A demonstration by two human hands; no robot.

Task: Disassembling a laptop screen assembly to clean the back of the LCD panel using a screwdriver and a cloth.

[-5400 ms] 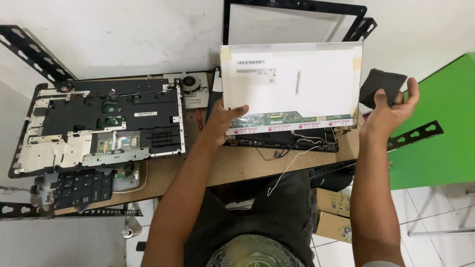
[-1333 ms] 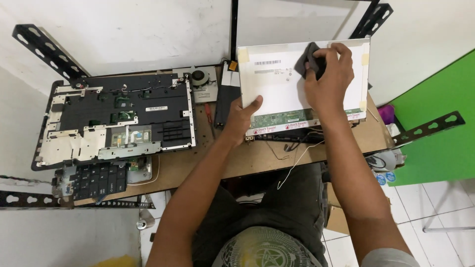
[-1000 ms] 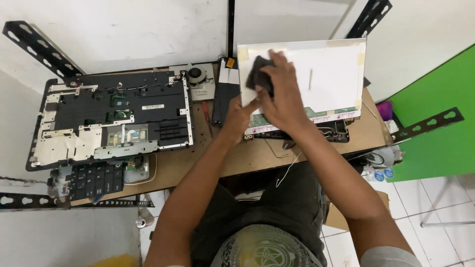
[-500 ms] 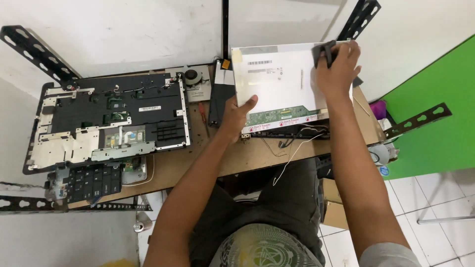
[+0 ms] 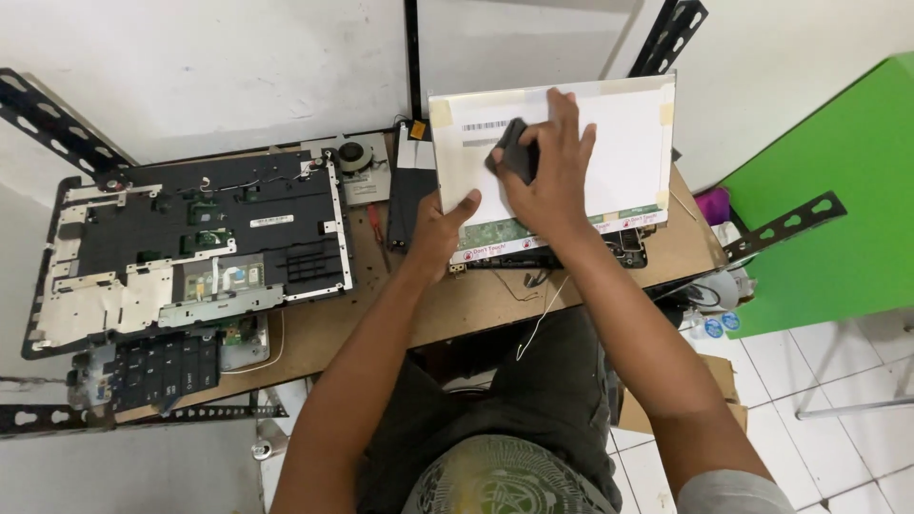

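Flat white display panel (image 5: 609, 143) lying back-side up at the far right of the wooden workbench (image 5: 476, 305), short edge just beside a black upright strip. Left hand (image 5: 443, 228) clamped on the panel's near-left corner, thumb over the top face, fingers wrapped under the edge. Right hand (image 5: 547, 171) pressed down on the panel's left half, fingers spread and curled over a small dark pad (image 5: 514, 152), pad flat against the white surface just below a printed label. Whether cloth or foam, hard to say from this height.

Along the panel's near edge, a narrow green circuit strip (image 5: 562, 228), and beneath that edge a black frame part (image 5: 571, 255) with loose thin wires (image 5: 543, 314) trailing off the bench toward the lap. Left of the panel, touching the same bench: a red-handled screwdriver (image 5: 374, 224), a small round cooling fan (image 5: 355, 155) near the wall, then an opened laptop base (image 5: 200, 247), black with silver brackets, well apart from the panel. Nearer than the base, at the bench's left front, a detached black keyboard (image 5: 157, 366). Right of the panel, beyond the bench end, a green board (image 5: 847, 190) and a black perforated metal bracket (image 5: 785, 224).
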